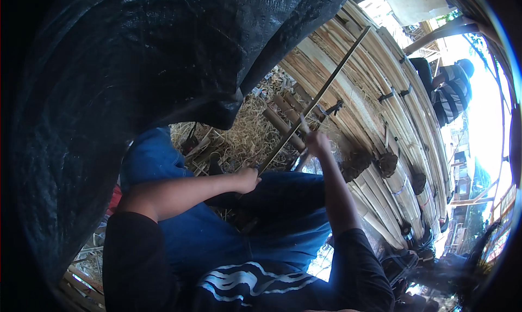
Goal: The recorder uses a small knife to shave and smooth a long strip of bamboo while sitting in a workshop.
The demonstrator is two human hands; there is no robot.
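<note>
My left hand (247, 180) is closed around the near end of a long, thin strip (331, 78), which looks like split bamboo. The strip slants up and away to the right, over the straw-like shavings (234, 124) and across a stack of split bamboo. My right hand (317, 143) is closed on a short, pale tool (304, 124), perhaps a knife. Its tip meets the strip partway along, or lies very close to it. Most of the tool is hidden in my fingers, and its blade cannot be made out.
Long split bamboo slats (353, 75) are stacked at the right. Short bamboo poles (285, 122) lie beside the shavings. A dark plastic sheet (136, 56) hangs at the left, close to my left arm. Another person (452, 92) is beyond the stack, at the far right.
</note>
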